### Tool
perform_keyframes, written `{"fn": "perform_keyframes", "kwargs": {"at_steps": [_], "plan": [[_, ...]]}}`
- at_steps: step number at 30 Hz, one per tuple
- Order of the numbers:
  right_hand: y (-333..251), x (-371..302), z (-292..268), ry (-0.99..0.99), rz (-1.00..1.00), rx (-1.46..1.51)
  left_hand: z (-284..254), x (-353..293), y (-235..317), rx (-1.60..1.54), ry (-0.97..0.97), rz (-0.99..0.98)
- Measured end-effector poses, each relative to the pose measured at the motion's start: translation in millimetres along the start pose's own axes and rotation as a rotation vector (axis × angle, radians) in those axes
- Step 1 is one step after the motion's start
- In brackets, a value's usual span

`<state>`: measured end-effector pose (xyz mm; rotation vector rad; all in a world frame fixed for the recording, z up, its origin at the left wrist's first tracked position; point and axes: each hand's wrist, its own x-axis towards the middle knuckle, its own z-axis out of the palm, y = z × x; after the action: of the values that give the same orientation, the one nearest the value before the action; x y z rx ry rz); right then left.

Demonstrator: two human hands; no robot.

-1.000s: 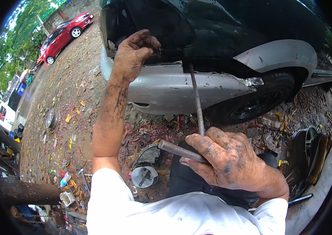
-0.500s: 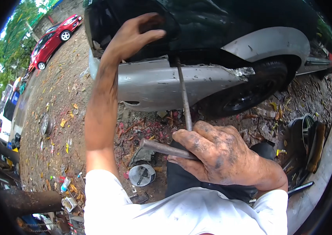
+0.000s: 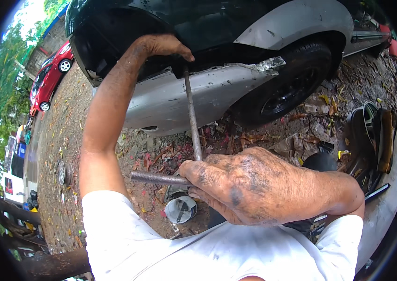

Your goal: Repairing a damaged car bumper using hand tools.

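Note:
My right hand (image 3: 254,187) is closed round a metal T-handle bar near its cross handle (image 3: 158,178). The bar's long shaft (image 3: 191,112) slants up and away to the car body, where its far end enters a dark gap above the dented silver lower panel (image 3: 161,100). By that far end my left hand (image 3: 161,45) lies against the dark opening in the bodywork, thumb stretched out toward the bar. Its other fingers are partly hidden, and I see nothing held in it. The panel's upper edge is torn and ragged toward the wheel.
Right of the panel is a black wheel (image 3: 292,93) under a silver arch (image 3: 297,23). A white bucket (image 3: 180,210) stands on the littered ground below my arms. Loose car parts (image 3: 371,140) lie at the right. A red car (image 3: 51,77) is parked far left.
My left hand has lowered to the gap beside the bar's far end. My right hand, still gripping the bar, has shifted slightly left in view, and the view has shifted.

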<state>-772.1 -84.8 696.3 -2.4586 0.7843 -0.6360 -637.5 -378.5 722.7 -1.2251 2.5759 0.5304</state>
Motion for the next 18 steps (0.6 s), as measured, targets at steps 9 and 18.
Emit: {"fn": "perform_keyframes", "kwargs": {"at_steps": [9, 18], "plan": [[-0.8, -1.4, 9.6, -0.006, 0.063, 0.080, 3.1, -4.9, 11.6, -0.035, 0.001, -0.030], [-4.8, 11.4, -7.5, -0.274, 0.125, -0.037, 6.9, 0.3, 7.6, 0.001, 0.110, 0.004]]}}
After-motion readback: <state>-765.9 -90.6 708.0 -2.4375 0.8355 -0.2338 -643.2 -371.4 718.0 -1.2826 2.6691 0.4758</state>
